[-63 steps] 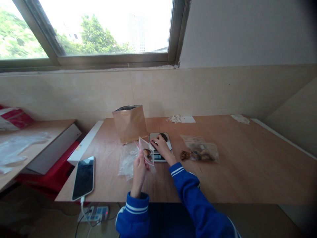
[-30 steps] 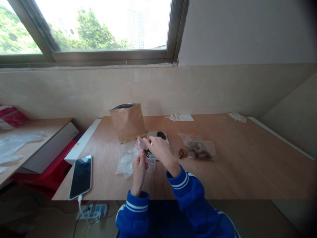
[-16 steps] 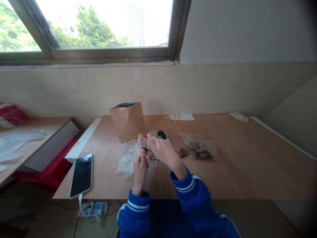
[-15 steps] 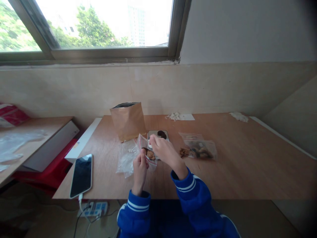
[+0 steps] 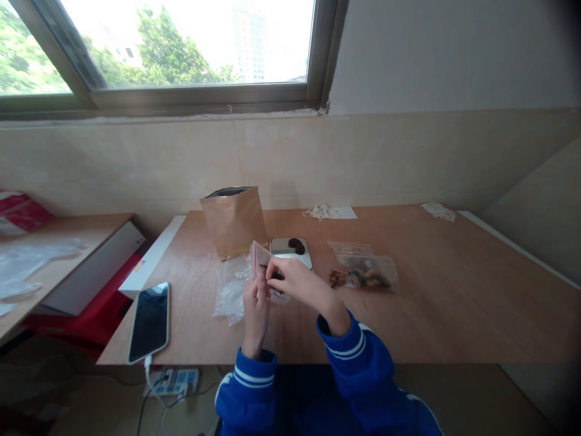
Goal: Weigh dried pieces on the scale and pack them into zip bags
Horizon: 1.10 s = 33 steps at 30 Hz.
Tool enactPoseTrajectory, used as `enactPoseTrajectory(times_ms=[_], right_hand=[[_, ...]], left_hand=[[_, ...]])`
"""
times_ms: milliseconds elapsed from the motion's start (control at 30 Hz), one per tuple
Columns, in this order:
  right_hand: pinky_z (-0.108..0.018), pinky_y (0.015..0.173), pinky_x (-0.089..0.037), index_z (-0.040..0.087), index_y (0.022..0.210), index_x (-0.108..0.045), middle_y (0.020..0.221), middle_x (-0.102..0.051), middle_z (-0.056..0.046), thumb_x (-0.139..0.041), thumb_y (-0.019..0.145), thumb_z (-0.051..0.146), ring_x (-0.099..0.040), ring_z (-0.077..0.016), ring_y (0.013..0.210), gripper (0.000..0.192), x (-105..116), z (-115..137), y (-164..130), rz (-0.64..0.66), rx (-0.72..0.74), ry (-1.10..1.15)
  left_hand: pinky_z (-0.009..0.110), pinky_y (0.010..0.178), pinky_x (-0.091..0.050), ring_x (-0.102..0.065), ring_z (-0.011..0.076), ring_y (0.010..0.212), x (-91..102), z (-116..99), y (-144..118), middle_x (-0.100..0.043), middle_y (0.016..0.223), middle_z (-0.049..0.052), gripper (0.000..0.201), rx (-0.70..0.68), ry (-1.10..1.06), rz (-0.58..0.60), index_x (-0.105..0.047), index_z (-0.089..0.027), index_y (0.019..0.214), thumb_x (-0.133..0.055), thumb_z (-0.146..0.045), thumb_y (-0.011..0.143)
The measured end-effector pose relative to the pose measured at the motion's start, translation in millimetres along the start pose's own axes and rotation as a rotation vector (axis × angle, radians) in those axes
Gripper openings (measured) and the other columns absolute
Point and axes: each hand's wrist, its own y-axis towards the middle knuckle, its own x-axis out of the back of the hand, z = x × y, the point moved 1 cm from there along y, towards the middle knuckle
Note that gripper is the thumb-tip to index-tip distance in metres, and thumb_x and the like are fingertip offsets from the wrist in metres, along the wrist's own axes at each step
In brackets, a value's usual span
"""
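Note:
Near the middle of the table, my left hand (image 5: 255,301) grips a small clear zip bag (image 5: 255,257) with a red seal line and brown dried pieces inside. The fingers of my right hand (image 5: 290,278) are pinched together at the bag's mouth, touching the brown pieces; what they hold, if anything, is hidden. Just behind is a flat kitchen scale (image 5: 280,245) with a pale rim, partly covered by my right hand. Dark brown, round dried pieces (image 5: 297,246), like mushroom caps, lie on it.
An open brown paper pouch (image 5: 233,221) stands behind the bag. Clear plastic bags (image 5: 229,297) lie left, and filled zip bags (image 5: 370,272) right. White scraps (image 5: 320,212) are at the back. A phone (image 5: 149,321) is plugged in at the left edge.
My right hand has moved down and left from over the scale to the mouth of the zip bag. More of the dark pieces on the scale shows. My left hand stays on the bag.

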Motion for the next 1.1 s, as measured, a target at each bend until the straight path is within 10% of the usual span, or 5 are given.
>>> enactPoseTrajectory(times_ms=[433, 700, 867, 1100], right_hand=[[-0.024, 0.07, -0.041, 0.014, 0.077, -0.072, 0.08, -0.071, -0.005, -0.06, 0.086, 0.014, -0.063, -0.0168, 0.077, 0.015, -9, -9, 1, 0.188, 0.023, -0.071], [-0.032, 0.095, -0.042, 0.016, 0.11, -0.065, 0.113, -0.062, -0.011, -0.041, 0.098, 0.023, -0.057, -0.0205, 0.107, 0.029, -3, -92, 27, -0.569, -0.072, -0.069], [-0.039, 0.101, -0.036, 0.014, 0.123, -0.061, 0.123, -0.06, -0.015, -0.051, 0.088, 0.014, -0.048, -0.0271, 0.116, 0.036, -22, -149, 49, -0.449, -0.246, -0.333], [-0.037, 0.093, -0.037, 0.014, 0.117, -0.06, 0.111, -0.063, -0.015, -0.055, 0.084, 0.018, -0.052, -0.0267, 0.105, 0.034, -21, -154, 54, -0.481, -0.321, -0.381]], left_hand=[[0.027, 0.068, -0.044, -0.053, 0.0164, 0.068, 5.5, 4, 0, -0.057, 0.069, 0.002, 0.053, 0.031, 0.035, -0.148, -0.059, -0.019, 0.063, -0.047, -0.063, 0.09], [0.036, 0.092, -0.043, -0.055, 0.0221, 0.091, 7.0, 10, 5, -0.055, 0.09, 0.007, 0.057, -0.022, 0.053, -0.09, -0.07, -0.018, 0.068, -0.049, -0.067, 0.087], [0.043, 0.108, -0.034, -0.051, 0.0266, 0.112, 4.8, 10, 4, -0.053, 0.107, 0.01, 0.058, -0.009, 0.049, -0.099, -0.074, -0.019, 0.071, -0.048, -0.069, 0.086], [0.043, 0.112, -0.031, -0.047, 0.0281, 0.124, 6.5, 10, 5, -0.05, 0.122, 0.012, 0.056, 0.01, 0.015, -0.088, -0.074, -0.018, 0.078, -0.048, -0.066, 0.088]])
